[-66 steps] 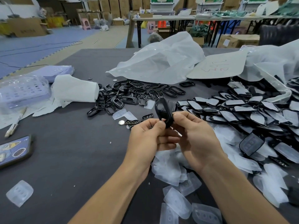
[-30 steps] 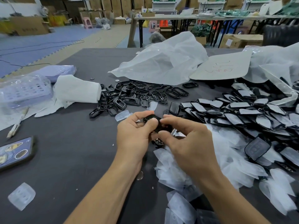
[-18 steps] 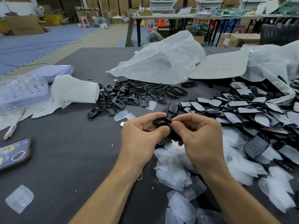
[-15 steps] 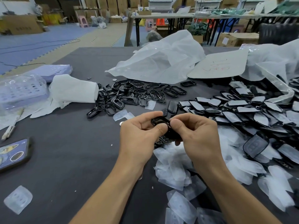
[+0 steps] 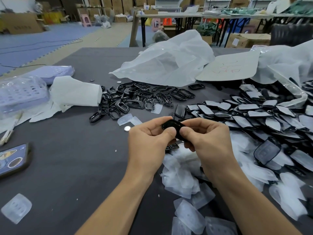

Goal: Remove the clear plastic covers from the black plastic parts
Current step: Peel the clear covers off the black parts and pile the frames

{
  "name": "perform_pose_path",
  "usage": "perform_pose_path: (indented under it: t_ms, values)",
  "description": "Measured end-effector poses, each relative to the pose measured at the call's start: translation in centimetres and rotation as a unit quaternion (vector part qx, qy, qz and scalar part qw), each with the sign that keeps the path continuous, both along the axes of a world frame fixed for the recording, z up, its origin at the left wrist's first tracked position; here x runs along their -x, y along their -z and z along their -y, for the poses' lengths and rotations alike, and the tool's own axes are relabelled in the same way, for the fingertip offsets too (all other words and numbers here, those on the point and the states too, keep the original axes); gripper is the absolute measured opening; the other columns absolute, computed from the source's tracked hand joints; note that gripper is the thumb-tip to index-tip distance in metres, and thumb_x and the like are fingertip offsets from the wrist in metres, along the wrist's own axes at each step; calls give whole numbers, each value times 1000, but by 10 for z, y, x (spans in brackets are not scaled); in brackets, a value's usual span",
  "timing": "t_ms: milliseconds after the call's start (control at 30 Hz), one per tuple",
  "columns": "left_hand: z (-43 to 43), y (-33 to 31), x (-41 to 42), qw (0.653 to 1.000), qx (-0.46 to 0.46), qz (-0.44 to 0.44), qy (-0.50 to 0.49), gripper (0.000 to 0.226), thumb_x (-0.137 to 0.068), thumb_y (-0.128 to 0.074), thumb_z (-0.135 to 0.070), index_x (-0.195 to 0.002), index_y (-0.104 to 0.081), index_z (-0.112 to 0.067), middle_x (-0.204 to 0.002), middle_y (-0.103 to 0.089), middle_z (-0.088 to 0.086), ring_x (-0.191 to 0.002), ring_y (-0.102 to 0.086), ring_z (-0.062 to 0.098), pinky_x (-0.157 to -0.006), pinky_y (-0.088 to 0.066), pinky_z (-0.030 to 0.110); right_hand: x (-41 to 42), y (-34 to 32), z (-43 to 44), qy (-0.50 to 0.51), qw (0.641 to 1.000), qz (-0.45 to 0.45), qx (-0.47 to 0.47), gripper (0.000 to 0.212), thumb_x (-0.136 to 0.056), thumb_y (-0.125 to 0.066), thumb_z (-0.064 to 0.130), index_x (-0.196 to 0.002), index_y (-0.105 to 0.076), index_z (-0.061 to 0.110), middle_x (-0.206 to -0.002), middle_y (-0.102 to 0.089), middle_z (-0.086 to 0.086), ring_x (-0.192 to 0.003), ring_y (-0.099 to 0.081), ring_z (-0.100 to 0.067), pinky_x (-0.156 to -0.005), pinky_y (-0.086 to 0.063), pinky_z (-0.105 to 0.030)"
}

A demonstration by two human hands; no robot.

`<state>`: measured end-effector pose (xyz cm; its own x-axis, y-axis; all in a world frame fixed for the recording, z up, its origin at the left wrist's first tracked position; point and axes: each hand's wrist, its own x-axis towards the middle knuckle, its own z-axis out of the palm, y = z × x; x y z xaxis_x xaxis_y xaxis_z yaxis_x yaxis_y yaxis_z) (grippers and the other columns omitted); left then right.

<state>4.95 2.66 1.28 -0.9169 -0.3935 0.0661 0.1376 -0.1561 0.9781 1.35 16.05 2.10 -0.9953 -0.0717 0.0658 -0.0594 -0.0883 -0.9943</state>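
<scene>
Left grip (image 5: 149, 139), right grip (image 5: 209, 139) still pinch glossy part (image 5: 171, 125).

small-parts workshop inside a warehouse hall.
a grey work table (image 5: 76, 167) bears heaps of black plastic parts (image 5: 250, 114), loose black frames (image 5: 145, 97) and loose clear covers (image 5: 181, 175) beside bulk plastic bags (image 5: 169, 61); behind it stand long folding tables (image 5: 169, 14), stacked cardboard boxes (image 5: 108, 2) along the far wall, and foam mats (image 5: 42, 39) on the floor.
</scene>
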Motion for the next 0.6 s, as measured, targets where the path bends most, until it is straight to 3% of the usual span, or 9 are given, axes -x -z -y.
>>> perform_pose_path:
  t_ms: [167, 367, 433, 500, 600]
  values:
    - [-3, 0, 2, 998, 33, 43, -21, 31, -84, -81, 2, -73, -81, -27, -71, -78, 7, -57, -72, 19, -55, -60, 27, 1, 2, -3, -15, 996, -54, -71, 24, -80, -76, -4, -75, -78, 19, -65, -74, -3, -54, -63, -9, -51, -47, -18]
    - [-4, -1, 1, 995, 73, 23, -57, 37, -81, -82, 4, -68, -81, -30, -67, -77, 3, -56, -72, 15, -55, -58, 23, -2, 2, 2, -36, 992, -49, -114, 22, -84, -72, -3, -74, -78, 17, -63, -72, -5, -48, -56, -13, -50, -47, -27]
    - [-3, -1, 0, 996, 76, 19, -46, 27, -84, -81, -3, -74, -82, -28, -73, -79, 3, -65, -74, 15, -63, -60, 26, -3, -1, 3, -24, 997, -26, -76, 26, -84, -72, -7, -72, -77, 15, -61, -70, -8, -44, -52, -16, -45, -44, -26]
    - [2, -5, -1, 999, -22, 17, 26, 17, -85, -73, -9, -89, -84, -22, -90, -81, 6, -80, -76, 17, -73, -61, 27, -4, -5, 3, -29, 999, 32, 11, 29, -86, -68, -12, -71, -76, 12, -61, -67, -11, -41, -49, -17, -40, -39, -21]
    - [11, -7, -3, 977, -101, 17, 189, 48, -73, -56, -12, -115, -78, -9, -119, -76, 12, -105, -73, 25, -89, -61, 33, -3, -9, 0, -36, 987, 98, 120, 19, -89, -63, -12, -81, -74, 1, -62, -65, -13, -41, -48, -16, -39, -36, -20]
